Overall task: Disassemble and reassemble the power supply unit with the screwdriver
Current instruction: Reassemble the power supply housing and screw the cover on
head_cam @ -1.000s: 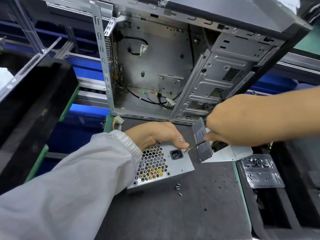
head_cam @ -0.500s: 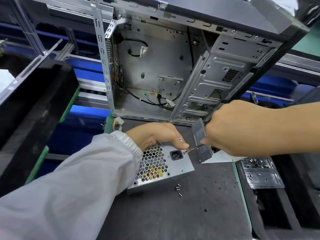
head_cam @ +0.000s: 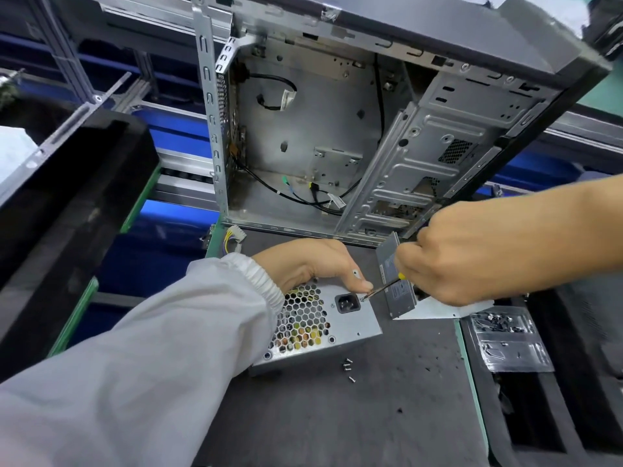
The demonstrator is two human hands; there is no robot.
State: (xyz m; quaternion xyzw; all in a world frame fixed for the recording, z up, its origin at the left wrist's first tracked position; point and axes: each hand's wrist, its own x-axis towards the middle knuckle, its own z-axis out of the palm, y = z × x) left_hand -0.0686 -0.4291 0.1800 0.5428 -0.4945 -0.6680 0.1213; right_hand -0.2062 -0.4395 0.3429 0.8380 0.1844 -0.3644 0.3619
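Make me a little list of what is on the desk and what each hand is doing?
left hand: holds the power supply steady on the mat
right hand: grips the screwdriver
screwdriver tip: at a screw beside the power socket
loose screws: on the mat, in front of the power supply
computer case: open, behind the hands

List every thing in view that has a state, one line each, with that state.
power supply unit: lying on the mat, socket face up, outside the case.
screwdriver: tilted, tip at a screw beside the power socket.
left hand: gripping the unit's top edge.
right hand: gripping the screwdriver handle.
computer case: open, side panel off, interior bare but for cables.
loose screws: lying on the mat beside the unit.
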